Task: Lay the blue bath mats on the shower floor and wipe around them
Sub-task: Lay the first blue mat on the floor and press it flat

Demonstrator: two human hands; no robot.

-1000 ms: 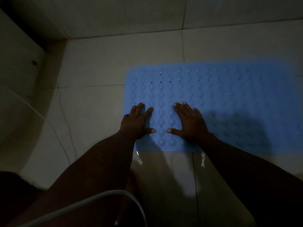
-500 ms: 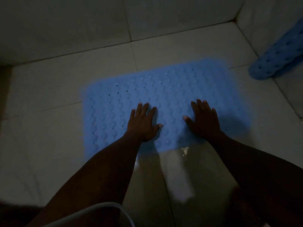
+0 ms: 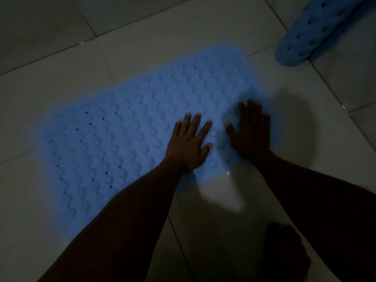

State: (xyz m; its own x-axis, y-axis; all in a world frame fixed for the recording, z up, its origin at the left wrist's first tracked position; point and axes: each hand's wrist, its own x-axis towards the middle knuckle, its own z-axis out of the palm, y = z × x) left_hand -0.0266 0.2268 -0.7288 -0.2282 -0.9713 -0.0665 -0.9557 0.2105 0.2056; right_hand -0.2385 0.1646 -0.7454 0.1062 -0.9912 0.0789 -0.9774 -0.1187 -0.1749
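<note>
Head view: left hand (image 3: 188, 148), right hand (image 3: 253, 137) flat on blue mat (image 3: 122, 139).

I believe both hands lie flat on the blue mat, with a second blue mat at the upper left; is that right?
Not quite: the head view shows the second blue mat at the upper right, not left. The left hand and right hand do lie flat on the blue mat.

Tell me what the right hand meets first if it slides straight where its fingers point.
Only more of the flat blue mat, then probably bare floor tile; the second mat seems off to the right.
</note>
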